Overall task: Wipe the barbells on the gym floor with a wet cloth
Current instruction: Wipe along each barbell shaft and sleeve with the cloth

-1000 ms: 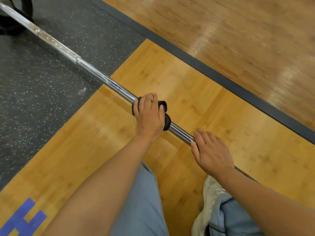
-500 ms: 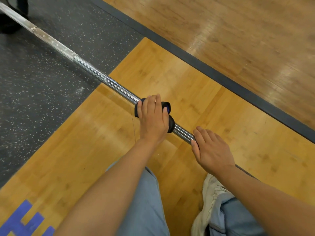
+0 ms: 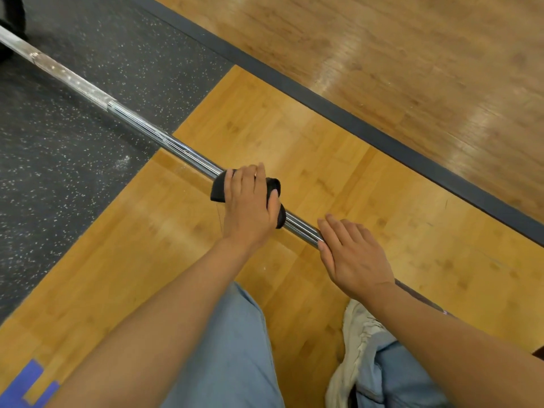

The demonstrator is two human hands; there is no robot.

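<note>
A chrome barbell [image 3: 164, 139] lies diagonally across the floor, from the top left down to the lower right, where it passes under my right arm. My left hand [image 3: 250, 207] grips a black cloth [image 3: 217, 189] wrapped around the bar's smooth middle section. My right hand [image 3: 356, 260] rests on the bar a short way further down. Its fingers are stretched across the bar and its thumb lies along the near side. A short stretch of bare bar shows between my hands.
The bar's far end lies over black speckled rubber flooring [image 3: 59, 172] beside a dark weight plate [image 3: 11, 13]. Under my hands is a light wood platform [image 3: 294, 136] edged by a dark strip [image 3: 353, 119]. My jeans and a white shoe [image 3: 353, 348] are below, with a blue floor marking [image 3: 26, 387] at the lower left.
My left hand slid the cloth slightly down the bar, then back up toward the far end. My right-hand fingers have straightened over the bar.
</note>
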